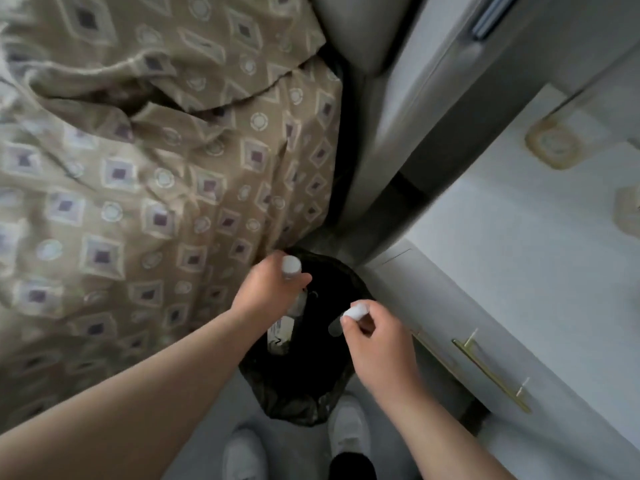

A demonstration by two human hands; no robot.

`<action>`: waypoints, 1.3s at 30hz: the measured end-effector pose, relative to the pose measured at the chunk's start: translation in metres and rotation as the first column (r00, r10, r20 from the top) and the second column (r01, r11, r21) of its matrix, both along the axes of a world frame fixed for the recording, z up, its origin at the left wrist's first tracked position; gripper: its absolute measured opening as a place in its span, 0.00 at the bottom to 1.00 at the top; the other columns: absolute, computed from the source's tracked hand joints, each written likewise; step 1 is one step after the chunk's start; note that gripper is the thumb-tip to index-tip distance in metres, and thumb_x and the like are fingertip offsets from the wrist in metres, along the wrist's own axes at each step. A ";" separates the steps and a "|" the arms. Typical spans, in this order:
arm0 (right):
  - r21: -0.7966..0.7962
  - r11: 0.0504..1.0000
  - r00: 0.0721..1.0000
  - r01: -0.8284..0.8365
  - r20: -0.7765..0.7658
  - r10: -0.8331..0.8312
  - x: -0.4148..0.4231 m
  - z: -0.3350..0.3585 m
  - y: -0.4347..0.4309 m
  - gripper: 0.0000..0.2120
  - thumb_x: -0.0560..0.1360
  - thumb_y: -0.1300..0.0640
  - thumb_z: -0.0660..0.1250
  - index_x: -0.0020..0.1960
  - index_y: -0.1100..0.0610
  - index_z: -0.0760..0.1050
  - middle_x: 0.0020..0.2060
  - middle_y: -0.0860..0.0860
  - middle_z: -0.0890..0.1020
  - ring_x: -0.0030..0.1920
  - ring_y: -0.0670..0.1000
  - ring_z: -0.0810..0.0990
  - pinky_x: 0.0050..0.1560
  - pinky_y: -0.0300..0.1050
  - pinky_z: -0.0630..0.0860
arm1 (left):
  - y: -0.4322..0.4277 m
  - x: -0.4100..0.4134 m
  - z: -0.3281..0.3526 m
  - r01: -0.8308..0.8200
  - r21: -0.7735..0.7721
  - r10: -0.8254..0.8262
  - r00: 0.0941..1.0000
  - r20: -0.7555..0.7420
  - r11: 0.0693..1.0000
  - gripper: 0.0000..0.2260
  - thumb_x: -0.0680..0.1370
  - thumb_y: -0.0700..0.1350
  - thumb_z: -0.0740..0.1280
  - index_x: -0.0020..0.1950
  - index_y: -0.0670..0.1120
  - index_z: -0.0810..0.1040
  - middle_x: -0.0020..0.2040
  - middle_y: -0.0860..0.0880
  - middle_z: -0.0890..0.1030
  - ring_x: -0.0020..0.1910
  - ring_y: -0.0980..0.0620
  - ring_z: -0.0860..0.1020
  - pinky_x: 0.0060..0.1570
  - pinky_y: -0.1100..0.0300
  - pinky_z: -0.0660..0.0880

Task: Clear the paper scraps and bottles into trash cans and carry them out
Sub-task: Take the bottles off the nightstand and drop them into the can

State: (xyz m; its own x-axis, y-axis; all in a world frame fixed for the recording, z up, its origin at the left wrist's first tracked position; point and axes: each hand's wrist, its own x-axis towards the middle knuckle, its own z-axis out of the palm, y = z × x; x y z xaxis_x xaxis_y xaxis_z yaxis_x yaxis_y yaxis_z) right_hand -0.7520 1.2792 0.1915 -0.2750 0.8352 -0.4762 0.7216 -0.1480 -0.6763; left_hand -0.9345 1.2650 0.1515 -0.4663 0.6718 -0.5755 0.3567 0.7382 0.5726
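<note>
While both hands hang over the trash can (294, 407), the drop runs straight down. Its black-lined mouth sits directly beneath them, on the floor between the bed (138, 168) and the drawer unit (519, 271).

Left hand (266, 292): fingers curled round the neck of a clear bottle (282, 332), just under its white cap. Long axis near upright, cap up, labelled body pointing down into the can's mouth.

Right hand (377, 341): thumb and fingertips pinch a white-capped item (355, 311) over the right side of the opening. Probably a second bottle, as a faint clear body trails down-left of the cap, but blur leaves that unsure.

Both hands lie about equally near the opening, the left one further back. Judgement: loosening either grasp should land its load in the bag. No paper scraps visible. White shoes (349, 427) stand at the can's near edge.
</note>
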 end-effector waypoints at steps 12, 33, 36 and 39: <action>-0.025 0.991 0.981 -0.129 0.145 0.132 0.000 -0.070 0.008 0.05 0.73 0.50 0.67 0.40 0.49 0.73 0.36 0.43 0.80 0.43 0.46 0.80 0.48 0.46 0.77 | -0.006 0.000 -0.083 0.241 -0.200 -0.281 0.938 -0.202 0.950 0.12 0.73 0.45 0.67 0.52 0.43 0.69 0.52 0.39 0.77 0.52 0.37 0.77 0.50 0.48 0.74; -0.407 0.909 0.957 0.087 0.287 0.037 -0.055 -0.157 0.036 0.18 0.79 0.51 0.57 0.53 0.63 0.78 0.51 0.60 0.81 0.52 0.60 0.80 0.54 0.49 0.77 | -0.092 -0.013 -0.072 0.147 -0.082 -0.151 0.987 -0.046 0.986 0.27 0.80 0.57 0.54 0.77 0.51 0.53 0.78 0.56 0.47 0.76 0.57 0.50 0.69 0.66 0.50; -0.512 0.829 0.972 0.226 0.178 -0.155 -0.054 -0.153 0.036 0.11 0.78 0.57 0.61 0.54 0.62 0.77 0.41 0.55 0.78 0.42 0.54 0.77 0.59 0.60 0.76 | -0.094 -0.017 -0.072 0.144 -0.094 -0.145 0.989 -0.003 0.985 0.27 0.80 0.58 0.54 0.77 0.52 0.54 0.78 0.56 0.47 0.76 0.57 0.51 0.69 0.65 0.51; -0.601 0.755 0.953 0.262 0.037 -0.301 -0.048 -0.135 0.036 0.13 0.77 0.55 0.64 0.61 0.58 0.75 0.52 0.54 0.79 0.46 0.49 0.77 0.58 0.53 0.78 | -0.094 -0.020 -0.067 0.118 -0.070 -0.113 0.991 0.064 0.991 0.28 0.79 0.60 0.54 0.77 0.54 0.55 0.78 0.58 0.49 0.75 0.58 0.51 0.69 0.65 0.52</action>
State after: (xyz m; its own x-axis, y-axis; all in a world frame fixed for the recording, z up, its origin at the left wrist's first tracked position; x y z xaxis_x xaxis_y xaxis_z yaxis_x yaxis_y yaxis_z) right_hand -0.8003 1.3153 0.0565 -0.1162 0.4364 -0.8922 0.5453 -0.7228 -0.4245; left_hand -0.9544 1.1708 0.0843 -0.3512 0.6737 -0.6502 0.4086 0.7351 0.5411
